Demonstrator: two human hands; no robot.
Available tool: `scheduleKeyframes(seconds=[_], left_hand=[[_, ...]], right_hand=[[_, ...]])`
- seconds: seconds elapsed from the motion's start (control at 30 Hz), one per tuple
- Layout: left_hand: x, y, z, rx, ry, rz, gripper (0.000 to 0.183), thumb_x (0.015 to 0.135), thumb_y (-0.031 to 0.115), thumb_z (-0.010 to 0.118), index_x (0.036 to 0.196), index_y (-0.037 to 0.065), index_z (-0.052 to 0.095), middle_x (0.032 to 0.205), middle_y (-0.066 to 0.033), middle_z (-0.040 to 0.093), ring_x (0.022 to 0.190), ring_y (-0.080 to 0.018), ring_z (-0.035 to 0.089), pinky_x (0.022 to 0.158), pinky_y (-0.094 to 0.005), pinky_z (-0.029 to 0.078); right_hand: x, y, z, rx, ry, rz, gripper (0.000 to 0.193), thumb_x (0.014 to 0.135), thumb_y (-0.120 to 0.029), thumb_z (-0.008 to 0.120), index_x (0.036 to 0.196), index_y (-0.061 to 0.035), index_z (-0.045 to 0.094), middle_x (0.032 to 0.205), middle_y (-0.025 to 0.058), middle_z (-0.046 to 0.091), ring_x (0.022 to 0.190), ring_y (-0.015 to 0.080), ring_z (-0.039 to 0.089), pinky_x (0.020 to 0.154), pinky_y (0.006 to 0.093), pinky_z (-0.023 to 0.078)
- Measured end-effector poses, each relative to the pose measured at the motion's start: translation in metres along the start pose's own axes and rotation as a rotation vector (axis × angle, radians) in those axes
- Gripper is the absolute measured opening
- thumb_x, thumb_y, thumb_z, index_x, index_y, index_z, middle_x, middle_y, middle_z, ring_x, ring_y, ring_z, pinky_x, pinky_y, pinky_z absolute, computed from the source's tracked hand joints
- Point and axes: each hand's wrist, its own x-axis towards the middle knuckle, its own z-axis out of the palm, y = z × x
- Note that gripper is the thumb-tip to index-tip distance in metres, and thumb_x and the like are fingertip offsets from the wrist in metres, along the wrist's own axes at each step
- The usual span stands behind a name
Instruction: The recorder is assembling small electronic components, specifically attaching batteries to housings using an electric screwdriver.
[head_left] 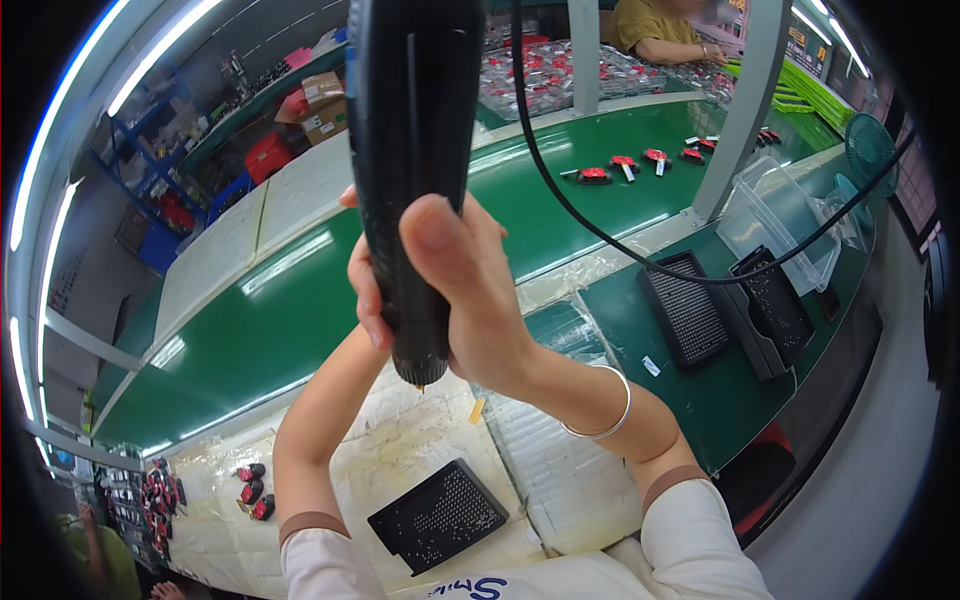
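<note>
A black electric screwdriver [415, 170] hangs upright, bit down, close in front of me. My right hand [475, 290] is wrapped around its lower body, with the thumb across the front. Behind the tool, my left forearm [315, 430] reaches up to the same place. The tool covers most of my left hand, so its grip cannot be made out. Below the bit, a black screw tray [440, 515] with many small screws lies tilted on the pale worktop [390, 440]. Several red and black parts [252, 492] sit left of my left forearm.
Beyond the bench runs a green conveyor belt [310, 285] carrying red and black units [655, 160]. Right are black trays [685, 305], a clear plastic bin [780, 215] and a small green fan [868, 145]. A black cable [570, 205] loops across. A co-worker [650, 30] sits across the belt.
</note>
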Motion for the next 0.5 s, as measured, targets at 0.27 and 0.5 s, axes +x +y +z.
scheduleKeyframes(seconds=[0.27,0.5], left_hand=[[0.194,0.011,0.091,0.129,0.244,0.005,0.037,0.073,0.029,0.068,0.103,0.009,0.059,0.112,-0.0078,0.056,0.106,-0.0269,0.051,0.089,-0.0408,0.039],[0.251,0.022,0.123,-0.048,0.155,0.158,0.037,0.061,0.038,0.074,0.09,0.015,0.069,0.13,-0.0112,0.047,0.129,-0.0334,0.031,0.104,-0.0507,0.021]], right_hand=[[0.018,-0.055,-0.019,0.125,0.13,-0.123,0.044,0.078,-0.044,0.067,0.087,-0.0041,0.05,0.057,-0.001,0.051,0.04,0.0051,0.046,0.037,0.019,0.036],[0.017,-0.077,-0.032,0.206,0.24,-0.247,0.049,0.076,-0.046,0.067,0.092,-0.0019,0.051,0.057,-0.0006,0.052,0.04,0.0056,0.048,0.037,0.0187,0.037]])
